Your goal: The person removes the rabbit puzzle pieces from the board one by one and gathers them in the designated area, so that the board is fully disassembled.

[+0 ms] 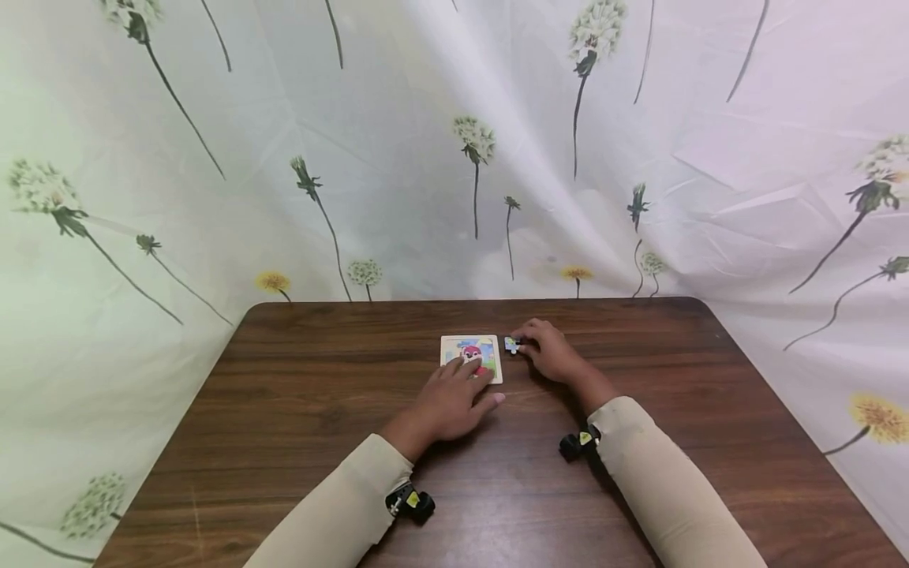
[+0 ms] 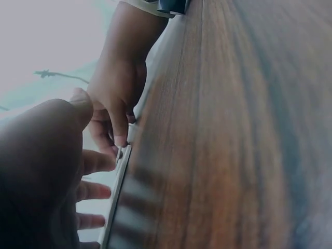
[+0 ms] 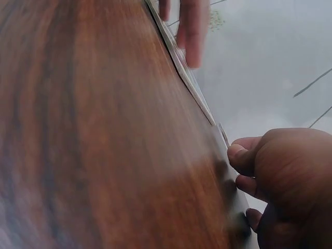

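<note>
A small square jigsaw puzzle [image 1: 450,341] with a pale border and a red cartoon character lies flat near the table's far side. My left hand [image 1: 449,404] rests its fingertips on the lower part of it, fingers extended, covering some of the picture. Just right of the frame, a blue puzzle piece [image 1: 512,345] with a touch of yellow is pinched between the thumb and fingers of my right hand [image 1: 551,353]. In the right wrist view that piece [image 3: 223,135] appears edge-on, low over the tabletop, close to the puzzle's corner.
The brown wood-grain table [image 1: 319,410] has rounded far corners. A pale curtain [image 1: 412,197] printed with dandelions hangs behind it and at both sides. Black wrist cameras [image 1: 419,505] are strapped at both sleeve cuffs.
</note>
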Tool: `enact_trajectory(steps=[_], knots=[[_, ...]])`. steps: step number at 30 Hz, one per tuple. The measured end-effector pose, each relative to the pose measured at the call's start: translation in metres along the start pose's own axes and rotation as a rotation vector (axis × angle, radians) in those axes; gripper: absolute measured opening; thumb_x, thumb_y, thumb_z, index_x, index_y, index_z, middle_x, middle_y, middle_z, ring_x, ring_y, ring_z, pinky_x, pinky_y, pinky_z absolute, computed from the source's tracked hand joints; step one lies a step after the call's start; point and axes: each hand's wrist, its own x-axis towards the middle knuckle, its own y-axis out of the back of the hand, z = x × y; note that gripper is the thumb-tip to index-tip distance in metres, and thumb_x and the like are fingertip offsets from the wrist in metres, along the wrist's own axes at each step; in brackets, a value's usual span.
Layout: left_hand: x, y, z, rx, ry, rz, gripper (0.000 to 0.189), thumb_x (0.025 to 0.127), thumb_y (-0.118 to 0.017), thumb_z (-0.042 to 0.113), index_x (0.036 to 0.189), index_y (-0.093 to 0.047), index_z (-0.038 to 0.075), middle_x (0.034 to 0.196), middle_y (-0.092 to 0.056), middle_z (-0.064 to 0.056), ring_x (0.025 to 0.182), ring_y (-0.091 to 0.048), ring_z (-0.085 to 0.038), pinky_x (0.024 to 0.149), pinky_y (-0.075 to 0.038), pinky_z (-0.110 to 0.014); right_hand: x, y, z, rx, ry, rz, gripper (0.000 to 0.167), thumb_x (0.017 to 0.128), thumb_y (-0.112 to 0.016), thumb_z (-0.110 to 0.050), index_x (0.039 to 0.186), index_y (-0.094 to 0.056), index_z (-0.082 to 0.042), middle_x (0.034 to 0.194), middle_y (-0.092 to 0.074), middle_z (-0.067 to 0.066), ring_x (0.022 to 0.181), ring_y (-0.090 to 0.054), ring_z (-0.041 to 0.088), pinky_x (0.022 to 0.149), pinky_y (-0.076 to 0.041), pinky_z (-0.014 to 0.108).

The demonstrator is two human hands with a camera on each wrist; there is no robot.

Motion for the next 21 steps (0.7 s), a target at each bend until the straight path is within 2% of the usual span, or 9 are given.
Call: enact_trajectory(steps=[9,17,21], knots=[[-0.0014,-0.0017,-0.0023,0.007,0.007,-0.038,0.067,0.115,-0.038,0.063,0.167,-0.048,0.023,0.179,-0.035,-0.01,0.168,-0.026,-0.044,0.133,-0.027,-0.064,-0.0001,-0.0017,0.0026,-0.017,0.037,0.0,0.026,0.106,-0.069,-0.003,0.13,-0.077,-0.001,0.132,-0.069,0.019,0.129,-0.061,0.041,0.113,-0.05,0.06],[-0.0015,-0.0027,-0.0034,0.038,0.008,-0.062,0.069,0.114,-0.037,0.066,0.169,-0.044,0.026,0.181,-0.032,-0.008,0.169,-0.023,-0.042,0.134,-0.025,-0.063,-0.0009,-0.0025,0.0042,-0.016,0.025,0.003,0.026,0.106,-0.069,-0.001,0.13,-0.078,-0.001,0.132,-0.068,0.019,0.127,-0.061,0.04,0.11,-0.052,0.06],[-0.0014,-0.0019,-0.0035,0.035,0.005,-0.068,0.07,0.114,-0.036,0.066,0.17,-0.043,0.026,0.181,-0.03,-0.008,0.169,-0.022,-0.042,0.135,-0.024,-0.062,0.0022,-0.0032,0.0067,0.018,0.016,0.01,0.027,0.106,-0.069,-0.003,0.132,-0.077,-0.002,0.132,-0.068,0.018,0.128,-0.062,0.04,0.111,-0.052,0.06]])
